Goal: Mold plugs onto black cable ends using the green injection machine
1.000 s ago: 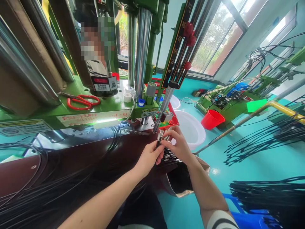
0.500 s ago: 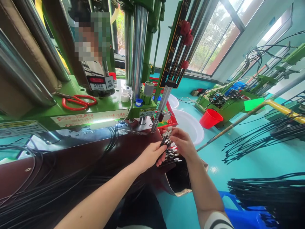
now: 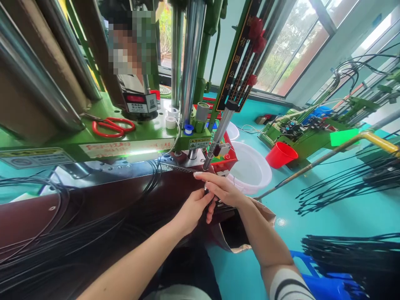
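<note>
My left hand point(image 3: 192, 208) and my right hand point(image 3: 220, 189) meet at the right end of a dark red bench point(image 3: 103, 204), just below a green press machine point(image 3: 103, 137). Both are closed on a bunch of black cables with metal plug ends point(image 3: 218, 204). The left hand pinches the bunch from the left. The right hand lies over it with its fingers stretched leftward, hiding most of the plugs. Loose black cables point(image 3: 62, 246) run from the bunch leftward across the bench.
Red-handled scissors point(image 3: 112, 126) and small tape rolls point(image 3: 171, 121) lie on the machine's green ledge. A white basin point(image 3: 250, 171) and a red bucket point(image 3: 280, 154) stand on the teal floor. Black cable bundles point(image 3: 350, 254) lie right. A person stands behind the machine.
The right hand has come down and leftward over the plug bunch, covering the ends that stuck up before. The left hand stays pinched on the bunch. The view shifted slightly.
</note>
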`<action>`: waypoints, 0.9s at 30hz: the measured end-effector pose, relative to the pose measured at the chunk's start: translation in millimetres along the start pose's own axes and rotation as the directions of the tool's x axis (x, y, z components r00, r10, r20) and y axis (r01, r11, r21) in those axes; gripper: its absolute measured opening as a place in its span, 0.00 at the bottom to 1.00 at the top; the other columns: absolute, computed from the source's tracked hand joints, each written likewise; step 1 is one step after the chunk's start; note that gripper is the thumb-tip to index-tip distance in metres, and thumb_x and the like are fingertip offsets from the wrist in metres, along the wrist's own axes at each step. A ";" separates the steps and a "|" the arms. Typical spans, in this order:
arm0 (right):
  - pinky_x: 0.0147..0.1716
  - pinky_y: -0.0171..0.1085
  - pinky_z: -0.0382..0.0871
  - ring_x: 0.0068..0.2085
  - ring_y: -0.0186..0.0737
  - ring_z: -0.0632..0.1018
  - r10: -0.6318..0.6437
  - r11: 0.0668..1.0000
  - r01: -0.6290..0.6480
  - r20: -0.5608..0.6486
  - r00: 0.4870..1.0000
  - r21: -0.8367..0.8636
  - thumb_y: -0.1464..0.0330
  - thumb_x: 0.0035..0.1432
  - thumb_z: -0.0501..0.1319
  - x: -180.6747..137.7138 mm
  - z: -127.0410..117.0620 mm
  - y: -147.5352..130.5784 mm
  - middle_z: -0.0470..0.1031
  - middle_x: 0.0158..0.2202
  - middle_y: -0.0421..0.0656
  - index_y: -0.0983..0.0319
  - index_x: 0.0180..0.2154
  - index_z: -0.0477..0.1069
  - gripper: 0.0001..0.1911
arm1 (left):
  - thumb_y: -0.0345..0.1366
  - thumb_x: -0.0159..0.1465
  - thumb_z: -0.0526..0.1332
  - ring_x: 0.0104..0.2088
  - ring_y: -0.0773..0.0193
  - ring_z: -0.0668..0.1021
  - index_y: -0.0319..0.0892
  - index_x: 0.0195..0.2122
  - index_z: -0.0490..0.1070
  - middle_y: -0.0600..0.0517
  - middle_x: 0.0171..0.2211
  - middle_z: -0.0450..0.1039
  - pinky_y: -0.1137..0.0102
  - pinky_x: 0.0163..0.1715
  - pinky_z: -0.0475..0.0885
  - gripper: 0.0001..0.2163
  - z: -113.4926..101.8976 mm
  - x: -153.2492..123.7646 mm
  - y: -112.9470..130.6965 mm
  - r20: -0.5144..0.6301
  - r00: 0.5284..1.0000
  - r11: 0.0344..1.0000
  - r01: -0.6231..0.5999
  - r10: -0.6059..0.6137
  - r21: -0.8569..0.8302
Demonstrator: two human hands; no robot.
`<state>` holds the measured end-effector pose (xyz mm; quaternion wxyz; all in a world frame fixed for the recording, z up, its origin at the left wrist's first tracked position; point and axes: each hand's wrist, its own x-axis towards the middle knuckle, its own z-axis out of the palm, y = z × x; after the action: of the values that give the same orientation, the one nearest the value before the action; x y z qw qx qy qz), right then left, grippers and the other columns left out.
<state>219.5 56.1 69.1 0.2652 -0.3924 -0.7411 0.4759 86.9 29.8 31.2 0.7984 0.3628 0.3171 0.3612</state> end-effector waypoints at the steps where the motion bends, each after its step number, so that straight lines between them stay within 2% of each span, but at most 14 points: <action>1: 0.35 0.34 0.72 0.45 0.38 0.74 -0.017 0.998 0.014 0.045 0.999 0.059 0.61 0.61 0.49 3.4 3.1 2.4 0.62 0.57 0.44 0.57 0.56 0.59 0.22 | 0.43 0.56 0.58 0.13 0.73 0.62 0.39 0.27 0.62 0.58 0.15 0.59 0.77 0.11 0.58 0.12 -2.4 -3.7 2.8 -0.002 0.999 0.998 0.035 -0.035 -0.058; 4: 0.48 0.41 0.65 0.52 0.40 0.69 -0.071 0.954 0.032 0.118 0.990 0.298 0.60 0.62 0.47 19.6 13.3 19.4 0.65 0.55 0.46 0.59 0.56 0.58 0.22 | 0.39 0.57 0.58 0.12 0.79 0.55 0.38 0.27 0.62 0.61 0.14 0.54 0.81 0.09 0.48 0.09 -15.4 -23.6 11.0 0.015 0.980 0.946 0.197 -0.200 -0.258; 6: 0.51 0.44 0.62 0.53 0.41 0.69 -0.019 0.961 0.007 0.038 0.999 0.276 0.61 0.62 0.44 36.6 20.7 35.9 0.66 0.54 0.48 0.61 0.56 0.58 0.22 | 0.37 0.56 0.58 0.12 0.81 0.51 0.37 0.28 0.62 0.62 0.14 0.52 0.82 0.09 0.43 0.08 -27.6 -41.2 13.6 0.011 0.963 0.904 0.257 -0.270 -0.341; 7: 0.52 0.44 0.61 0.53 0.41 0.68 0.025 0.989 -0.018 -0.042 0.999 0.144 0.62 0.62 0.45 46.6 24.5 44.1 0.66 0.54 0.49 0.62 0.55 0.59 0.22 | 0.36 0.56 0.59 0.12 0.81 0.50 0.37 0.28 0.62 0.62 0.14 0.51 0.82 0.10 0.42 0.08 -33.9 -49.4 13.1 -0.007 0.961 0.898 0.254 -0.275 -0.359; 8: 0.53 0.43 0.59 0.54 0.41 0.67 0.058 0.995 -0.067 -0.123 0.991 -0.070 0.65 0.60 0.48 57.1 28.2 51.5 0.65 0.54 0.49 0.64 0.54 0.60 0.21 | 0.37 0.56 0.59 0.12 0.81 0.50 0.37 0.29 0.63 0.62 0.14 0.51 0.82 0.09 0.42 0.08 -39.9 -56.3 11.1 -0.040 0.964 0.903 0.230 -0.262 -0.362; 9: 0.54 0.43 0.57 0.54 0.41 0.66 0.072 0.942 -0.129 -0.189 0.979 -0.311 0.68 0.58 0.50 67.6 31.8 57.6 0.65 0.54 0.50 0.65 0.53 0.60 0.21 | 0.38 0.56 0.60 0.12 0.80 0.50 0.38 0.31 0.63 0.62 0.14 0.51 0.82 0.09 0.42 0.09 -45.4 -61.1 7.8 -0.084 0.969 0.916 0.189 -0.232 -0.353; 11: 0.55 0.43 0.54 0.55 0.44 0.63 0.077 0.718 -0.218 -0.236 0.969 -0.661 0.75 0.54 0.52 86.4 38.1 64.6 0.64 0.54 0.52 0.67 0.53 0.61 0.22 | 0.41 0.55 0.60 0.12 0.80 0.51 0.39 0.32 0.63 0.63 0.14 0.52 0.81 0.09 0.43 0.11 -54.8 -64.2 -2.6 -0.183 0.971 0.948 0.095 -0.156 -0.303; 12: 0.55 0.44 0.54 0.55 0.46 0.63 0.086 0.628 -0.233 -0.231 0.969 -0.743 0.77 0.53 0.51 94.0 40.6 65.4 0.65 0.52 0.54 0.68 0.52 0.61 0.22 | 0.42 0.54 0.60 0.12 0.80 0.51 0.39 0.33 0.62 0.63 0.14 0.52 0.81 0.09 0.44 0.12 -58.4 -62.9 -8.9 -0.233 0.966 0.962 0.049 -0.115 -0.269; 13: 0.53 0.46 0.54 0.54 0.49 0.64 0.104 0.580 -0.236 -0.217 0.971 -0.780 0.78 0.52 0.50 100.0 42.4 64.7 0.65 0.51 0.56 0.69 0.50 0.63 0.21 | 0.43 0.54 0.60 0.12 0.79 0.51 0.40 0.33 0.62 0.63 0.14 0.52 0.81 0.09 0.44 0.13 -61.4 -60.3 -15.5 -0.274 0.959 0.973 0.012 -0.077 -0.231; 17: 0.44 0.47 0.61 0.47 0.54 0.69 0.182 0.571 -0.232 -0.154 0.971 -0.788 0.76 0.49 0.53 106.8 42.1 51.9 0.68 0.44 0.59 0.69 0.40 0.67 0.14 | 0.47 0.53 0.60 0.11 0.78 0.51 0.41 0.34 0.60 0.64 0.14 0.52 0.80 0.09 0.46 0.16 -66.9 -49.9 -34.3 -0.336 0.941 0.991 -0.076 0.034 -0.112; 20: 0.36 0.40 0.65 0.37 0.47 0.73 0.246 0.613 -0.221 -0.084 0.966 -0.758 0.70 0.49 0.54 94.6 34.4 39.4 0.73 0.36 0.51 0.65 0.33 0.67 0.08 | 0.48 0.53 0.59 0.11 0.78 0.51 0.42 0.34 0.60 0.64 0.14 0.51 0.80 0.09 0.46 0.16 -67.9 -48.3 -35.1 -0.346 0.936 0.990 -0.108 0.070 -0.092; 23: 0.28 0.34 0.64 0.29 0.37 0.72 0.278 0.658 -0.254 -0.085 0.957 -0.709 0.69 0.51 0.51 70.5 26.3 30.3 0.73 0.30 0.44 0.64 0.31 0.66 0.07 | 0.50 0.53 0.59 0.11 0.78 0.51 0.42 0.33 0.60 0.64 0.13 0.50 0.80 0.09 0.46 0.17 -67.7 -47.8 -28.3 -0.363 0.927 0.987 -0.132 0.091 -0.089; 25: 0.20 0.30 0.61 0.21 0.30 0.69 0.326 0.773 -0.328 -0.104 0.940 -0.543 0.71 0.51 0.49 50.4 25.8 28.5 0.70 0.25 0.39 0.63 0.35 0.65 0.10 | 0.50 0.51 0.60 0.11 0.78 0.50 0.42 0.31 0.60 0.65 0.12 0.49 0.80 0.09 0.46 0.18 -65.9 -46.4 -23.8 -0.373 0.924 0.991 -0.115 0.083 -0.063; 27: 0.12 0.28 0.52 0.13 0.26 0.61 0.394 0.895 -0.410 -0.120 0.911 -0.178 0.72 0.48 0.50 30.1 32.3 31.0 0.66 0.20 0.34 0.62 0.41 0.65 0.16 | 0.49 0.50 0.61 0.10 0.78 0.50 0.42 0.29 0.59 0.65 0.11 0.48 0.80 0.08 0.45 0.17 -63.0 -44.3 -21.7 -0.393 0.917 0.996 -0.083 0.071 -0.013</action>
<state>188.2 72.6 28.3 0.1502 -0.5804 -0.6765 0.4278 22.2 5.8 -9.3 0.7092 0.2834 0.4505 0.4623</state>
